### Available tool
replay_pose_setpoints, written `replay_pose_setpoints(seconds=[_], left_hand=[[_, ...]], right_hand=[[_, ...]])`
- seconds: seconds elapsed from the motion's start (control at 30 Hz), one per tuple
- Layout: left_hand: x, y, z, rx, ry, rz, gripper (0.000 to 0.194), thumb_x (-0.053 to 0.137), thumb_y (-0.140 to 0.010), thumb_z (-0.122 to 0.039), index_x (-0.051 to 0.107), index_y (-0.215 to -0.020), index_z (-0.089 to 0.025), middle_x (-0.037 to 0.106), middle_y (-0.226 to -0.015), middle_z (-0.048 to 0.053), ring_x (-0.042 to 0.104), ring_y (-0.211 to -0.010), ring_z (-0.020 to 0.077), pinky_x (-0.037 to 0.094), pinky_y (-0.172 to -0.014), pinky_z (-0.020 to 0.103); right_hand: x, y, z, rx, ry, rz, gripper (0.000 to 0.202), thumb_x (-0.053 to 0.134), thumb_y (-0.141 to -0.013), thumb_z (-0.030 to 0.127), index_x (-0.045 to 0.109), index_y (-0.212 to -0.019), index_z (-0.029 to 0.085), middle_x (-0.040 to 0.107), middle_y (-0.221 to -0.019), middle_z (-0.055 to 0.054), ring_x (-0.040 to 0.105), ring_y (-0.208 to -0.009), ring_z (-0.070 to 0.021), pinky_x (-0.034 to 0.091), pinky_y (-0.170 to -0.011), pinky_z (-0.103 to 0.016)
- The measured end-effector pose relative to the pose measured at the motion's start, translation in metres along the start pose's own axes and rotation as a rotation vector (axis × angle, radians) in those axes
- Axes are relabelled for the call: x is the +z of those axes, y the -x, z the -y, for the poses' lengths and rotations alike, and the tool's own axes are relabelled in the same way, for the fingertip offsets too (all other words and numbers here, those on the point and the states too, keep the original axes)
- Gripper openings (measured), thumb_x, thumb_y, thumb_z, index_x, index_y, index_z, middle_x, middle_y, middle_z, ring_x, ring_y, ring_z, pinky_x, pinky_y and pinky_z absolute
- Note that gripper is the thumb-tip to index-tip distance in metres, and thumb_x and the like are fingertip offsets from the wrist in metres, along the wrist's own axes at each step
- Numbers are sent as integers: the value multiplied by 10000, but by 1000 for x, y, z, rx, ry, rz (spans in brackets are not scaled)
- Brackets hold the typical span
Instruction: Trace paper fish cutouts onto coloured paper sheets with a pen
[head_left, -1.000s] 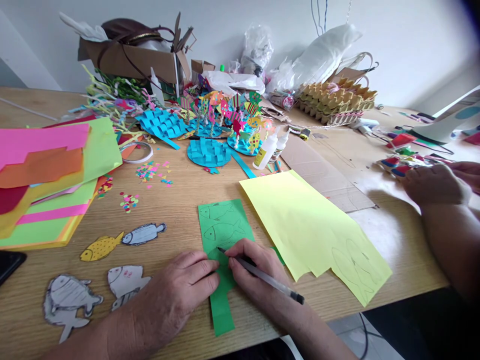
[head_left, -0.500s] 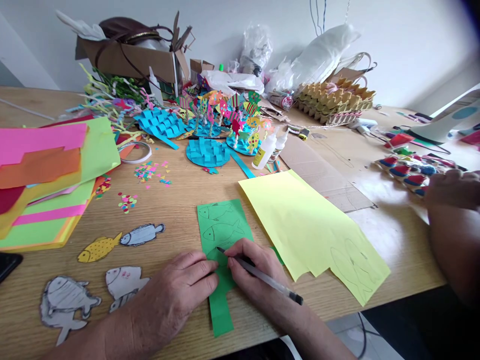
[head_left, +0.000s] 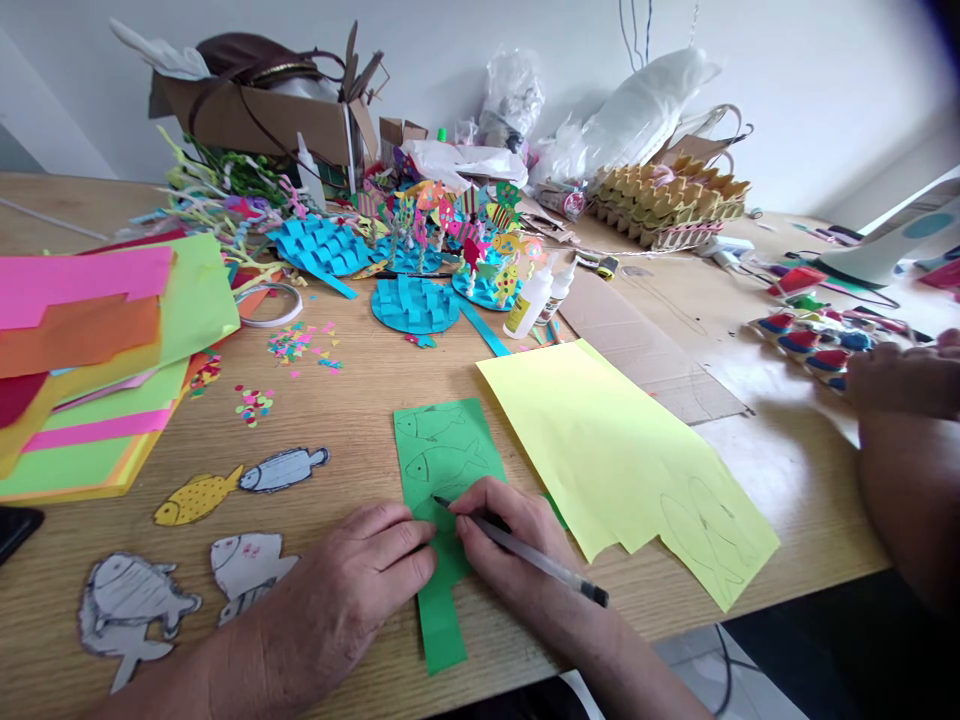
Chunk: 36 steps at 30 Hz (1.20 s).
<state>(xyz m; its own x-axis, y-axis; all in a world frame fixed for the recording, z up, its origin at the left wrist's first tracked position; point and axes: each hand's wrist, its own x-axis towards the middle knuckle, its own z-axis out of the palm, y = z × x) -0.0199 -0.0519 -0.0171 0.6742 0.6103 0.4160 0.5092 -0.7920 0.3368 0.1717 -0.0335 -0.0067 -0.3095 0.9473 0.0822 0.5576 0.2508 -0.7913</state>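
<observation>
My right hand (head_left: pixel 514 540) grips a black-tipped pen (head_left: pixel 536 558), its point touching a green paper (head_left: pixel 450 470) with fish outlines drawn on it. Resting flat, my left hand (head_left: pixel 360 580) has its fingertips over the left edge of that paper, fingers lying side by side. To the right lies a yellow-green sheet (head_left: pixel 600 430) bearing more fish outlines. Left of my hands are a yellow paper fish (head_left: pixel 196 497), a pale blue paper fish (head_left: pixel 281 470) and several white ones, partly overlapping; my left forearm is close to them.
Stacked colored paper (head_left: pixel 90 360) lies at the left. Behind are blue woven paper rounds (head_left: pixel 415 305), glue bottles (head_left: pixel 530 303), confetti and a cardboard sheet (head_left: pixel 652 350). At the right edge another person's hand (head_left: pixel 900 380) is beside painted pieces. Egg trays (head_left: pixel 667 200) stand at the back.
The other person's hand at the right has shifted slightly. My hands, the pen and the papers look almost the same.
</observation>
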Motion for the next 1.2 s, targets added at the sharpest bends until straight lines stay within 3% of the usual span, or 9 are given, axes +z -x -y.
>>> replay_pose_setpoints(seconds=[1.2], left_hand=[[4,4,1,-17,23,21,347,282,-972,-100,622,-1016,-150,650,-1033,59,553,-975,196,528,-825,315]], right_hand=[[1,-1,-2,-34,-24,-36,106,497,-752,133,586,-723,183,577,-589,30,521,-519,-103,375,-495,-195]])
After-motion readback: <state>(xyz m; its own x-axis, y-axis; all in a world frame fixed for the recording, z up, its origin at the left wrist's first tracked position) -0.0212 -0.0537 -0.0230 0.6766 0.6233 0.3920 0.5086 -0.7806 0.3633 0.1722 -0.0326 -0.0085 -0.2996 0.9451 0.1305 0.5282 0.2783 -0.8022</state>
